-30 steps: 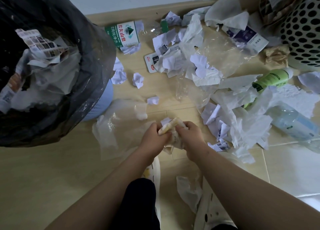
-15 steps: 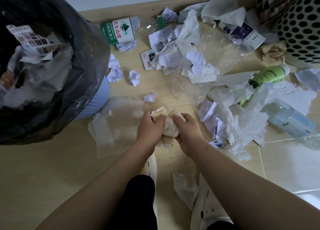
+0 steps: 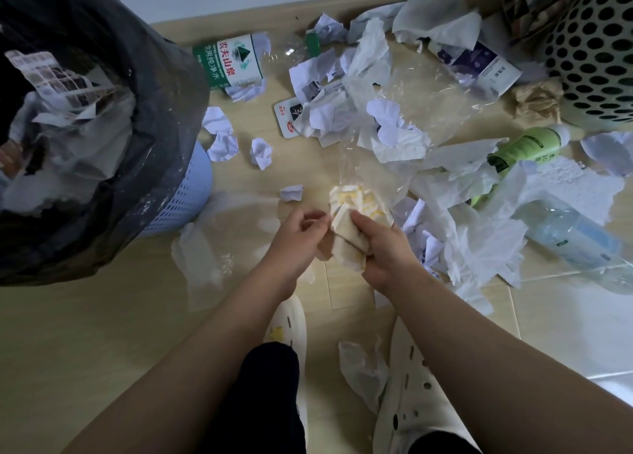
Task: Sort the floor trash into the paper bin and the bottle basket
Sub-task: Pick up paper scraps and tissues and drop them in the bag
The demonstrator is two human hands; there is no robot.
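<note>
- Slippers (image 3: 407, 395): nearest, on the floor (image 3: 85, 333), toes pointing far.
- Right hand (image 3: 378, 251): centre, fingers curled round the right side of the wad (image 3: 352, 213).
- Left hand (image 3: 296, 239): just left of the right hand, fingers curled. It seems to pinch the wad's left edge.
- Wad: crumpled cream-and-yellow paper, held between both hands. Its long axis runs near to far, and the far end stands free beyond the fingers.
- Bin (image 3: 161, 138): black-lined, with paper inside. It stands left and slightly far of the hands, and the left hand is nearer to it. The wad's likely path is a swing left and up over the rim.
- Clear bottle (image 3: 568, 237): right of the hands, lying among loose paper.
- Green bottle (image 3: 527, 145): farther right, lying on its side.
- Labelled bottle (image 3: 233, 63): far, just beside the bin.
- Basket (image 3: 596, 63): perforated, in the far right corner, well apart from the hands. This paper item likely does not go there.
</note>
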